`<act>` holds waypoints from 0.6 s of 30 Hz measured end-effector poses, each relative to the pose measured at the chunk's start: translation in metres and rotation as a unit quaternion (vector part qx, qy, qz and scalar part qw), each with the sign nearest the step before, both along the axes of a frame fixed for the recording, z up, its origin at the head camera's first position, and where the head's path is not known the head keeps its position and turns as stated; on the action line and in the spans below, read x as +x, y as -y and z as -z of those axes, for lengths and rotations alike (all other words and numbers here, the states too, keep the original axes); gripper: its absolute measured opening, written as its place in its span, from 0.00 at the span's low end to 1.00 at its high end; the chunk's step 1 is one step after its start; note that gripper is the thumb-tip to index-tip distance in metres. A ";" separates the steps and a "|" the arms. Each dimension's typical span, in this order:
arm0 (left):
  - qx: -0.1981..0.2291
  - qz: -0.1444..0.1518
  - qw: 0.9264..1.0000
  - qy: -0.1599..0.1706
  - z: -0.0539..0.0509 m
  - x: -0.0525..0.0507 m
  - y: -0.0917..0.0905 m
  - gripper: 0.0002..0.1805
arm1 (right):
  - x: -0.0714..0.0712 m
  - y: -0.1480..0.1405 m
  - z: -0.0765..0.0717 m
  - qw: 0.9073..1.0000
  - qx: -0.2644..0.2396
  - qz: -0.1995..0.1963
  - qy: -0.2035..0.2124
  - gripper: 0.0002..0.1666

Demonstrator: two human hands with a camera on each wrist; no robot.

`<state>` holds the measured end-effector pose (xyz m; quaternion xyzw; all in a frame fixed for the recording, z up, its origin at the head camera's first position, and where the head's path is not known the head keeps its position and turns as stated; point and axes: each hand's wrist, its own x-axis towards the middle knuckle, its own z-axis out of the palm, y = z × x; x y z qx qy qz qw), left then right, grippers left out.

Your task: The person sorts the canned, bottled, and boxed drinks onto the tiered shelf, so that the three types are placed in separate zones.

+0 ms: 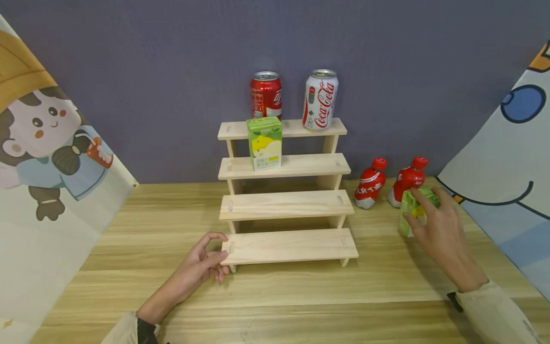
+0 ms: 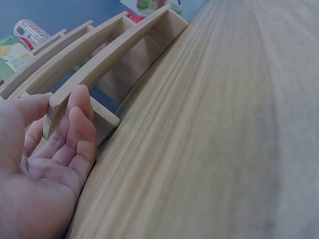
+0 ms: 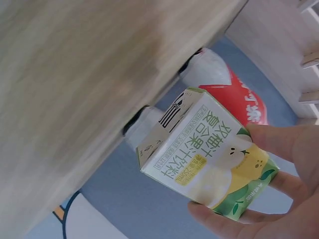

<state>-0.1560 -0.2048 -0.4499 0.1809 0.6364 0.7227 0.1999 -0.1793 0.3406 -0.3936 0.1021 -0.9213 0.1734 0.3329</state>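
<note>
My left hand [image 1: 193,270] holds the left end of the lowest board of a pale wooden four-step display rack [image 1: 288,246]; in the left wrist view the thumb and fingers bend around the board's corner. On the right, my right hand [image 1: 444,239] grips a green-and-white juice carton [image 3: 209,154] by its upper part. Its underside shows in the right wrist view, so the carton is off the table and tilted. A matching juice carton [image 1: 266,148] stands on the rack's second step from the top. The two lower steps bear nothing.
A red cola can [image 1: 266,95] and a white cola can [image 1: 320,100] stand on the top step. Two red-capped bottles [image 1: 370,185] [image 1: 410,176] stand right of the rack, one partly behind the held carton. A grey-blue wall [image 1: 172,95] rises behind the wooden table [image 1: 275,310].
</note>
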 end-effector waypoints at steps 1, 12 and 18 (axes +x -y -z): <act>0.001 0.001 1.000 -0.001 0.000 0.000 0.000 0.22 | 0.001 0.002 -0.002 1.000 0.002 -0.002 -0.004 0.43; 0.011 0.004 1.000 -0.001 -0.002 0.001 -0.001 0.21 | 0.010 0.020 -0.017 0.999 0.007 -0.016 -0.035 0.43; 0.008 0.004 1.000 0.002 -0.001 0.001 0.000 0.21 | 0.013 0.027 -0.022 0.999 0.008 -0.016 -0.040 0.42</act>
